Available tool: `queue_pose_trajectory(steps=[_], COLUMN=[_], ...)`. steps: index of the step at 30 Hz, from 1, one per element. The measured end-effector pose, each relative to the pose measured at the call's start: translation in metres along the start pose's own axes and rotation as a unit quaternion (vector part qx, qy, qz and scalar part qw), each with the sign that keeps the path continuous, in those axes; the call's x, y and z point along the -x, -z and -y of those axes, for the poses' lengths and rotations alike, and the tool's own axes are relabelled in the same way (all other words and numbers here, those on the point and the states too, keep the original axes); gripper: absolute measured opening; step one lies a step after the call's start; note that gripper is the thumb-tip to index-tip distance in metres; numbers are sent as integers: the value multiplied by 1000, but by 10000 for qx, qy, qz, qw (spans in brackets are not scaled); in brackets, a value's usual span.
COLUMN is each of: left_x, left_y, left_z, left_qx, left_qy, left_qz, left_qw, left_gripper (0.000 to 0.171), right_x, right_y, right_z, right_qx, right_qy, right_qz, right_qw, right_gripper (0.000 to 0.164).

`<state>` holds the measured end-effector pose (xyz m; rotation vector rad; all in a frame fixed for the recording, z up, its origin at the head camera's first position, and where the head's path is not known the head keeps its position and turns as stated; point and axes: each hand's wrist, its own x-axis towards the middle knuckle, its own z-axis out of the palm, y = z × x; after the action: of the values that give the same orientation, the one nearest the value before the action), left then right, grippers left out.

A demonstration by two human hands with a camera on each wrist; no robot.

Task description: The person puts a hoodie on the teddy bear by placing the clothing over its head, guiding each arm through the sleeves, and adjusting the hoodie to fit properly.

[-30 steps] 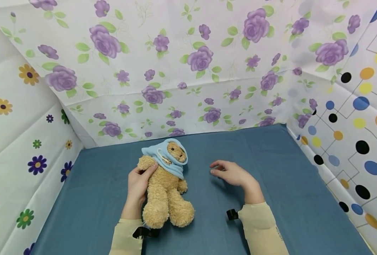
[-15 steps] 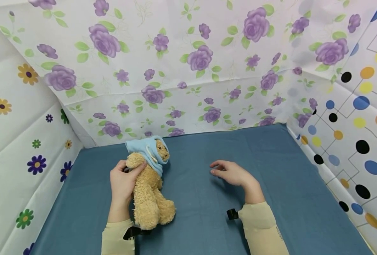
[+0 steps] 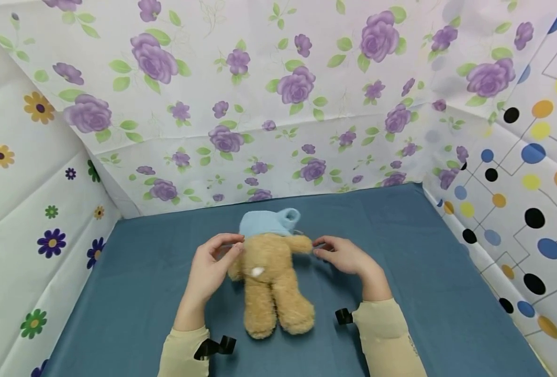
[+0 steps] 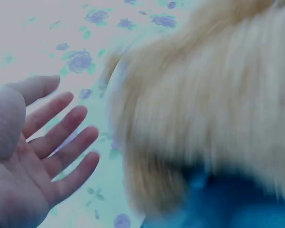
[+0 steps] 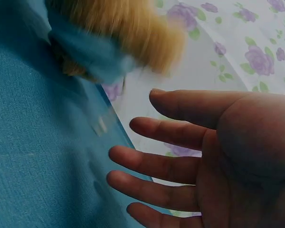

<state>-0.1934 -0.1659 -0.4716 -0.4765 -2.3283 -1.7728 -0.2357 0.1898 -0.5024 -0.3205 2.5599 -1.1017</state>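
A tan teddy bear (image 3: 269,262) in a light blue hooded garment (image 3: 262,223) is between my hands in the head view. Its back faces up, with a small white patch low on it, and its face is hidden. My left hand (image 3: 212,264) is beside the bear's left edge; the left wrist view has this hand (image 4: 38,147) with fingers spread and nothing in them, the bear (image 4: 204,95) blurred. At the bear's outstretched arm is my right hand (image 3: 342,255). In the right wrist view that hand (image 5: 194,156) has fingers extended, apart from the blurred bear (image 5: 128,33).
A blue cloth (image 3: 142,293) covers the table. Behind it hangs a white sheet with purple flowers (image 3: 297,86). Patterned sheets stand at both sides, flowered at left (image 3: 19,209) and dotted at right (image 3: 533,220). Black wrist-camera mounts (image 3: 219,346) jut from both sleeves.
My left hand carried the bear leftward, then back right, and has let go of it. The bear has turned from front to back. My right hand stays nearly still.
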Motion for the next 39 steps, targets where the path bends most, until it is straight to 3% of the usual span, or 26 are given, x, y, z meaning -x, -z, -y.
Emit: queue_pose_trajectory(steps=[4,6,13,18,24,31,35,39], left_x=[-2,-2,-5,-8,-10,-9,-8,-6], left_y=[-6,-10,-29,-42,-48,-45,-45,-50], left_z=[2,2,-3,-3,1,4,4,6], left_qx=[-229,-284,-453,-727,-1260,-1739,-2035,-2353], left_qy=[208,164,-555,-468,-65,431,472,428], left_qz=[-316,-340,-98,196,363,866,1114,1117], left_qw=[9990,9989,9974,9961,9913,9800,9716,9645], left_gripper=[20,17,14,16,37,70,74,72], right_x=[-1,-1,-7,-14,-18,-19,-21,-21], right_y=[1,1,-8,-22,-36,-44,-47,-49], right_z=[0,3,14,25,34,37,37,35], right_qx=[-134,-278,-490,-372,-199,-15,230,399], right_qy=[127,185,747,1181,1648,1607,1703,1915], right_qz=[-363,-522,-992,-1358,-982,-620,-480,-421], right_qw=[9992,9981,9911,9830,9812,9851,9839,9798], right_gripper=[34,30,24,28,37,39,29,17])
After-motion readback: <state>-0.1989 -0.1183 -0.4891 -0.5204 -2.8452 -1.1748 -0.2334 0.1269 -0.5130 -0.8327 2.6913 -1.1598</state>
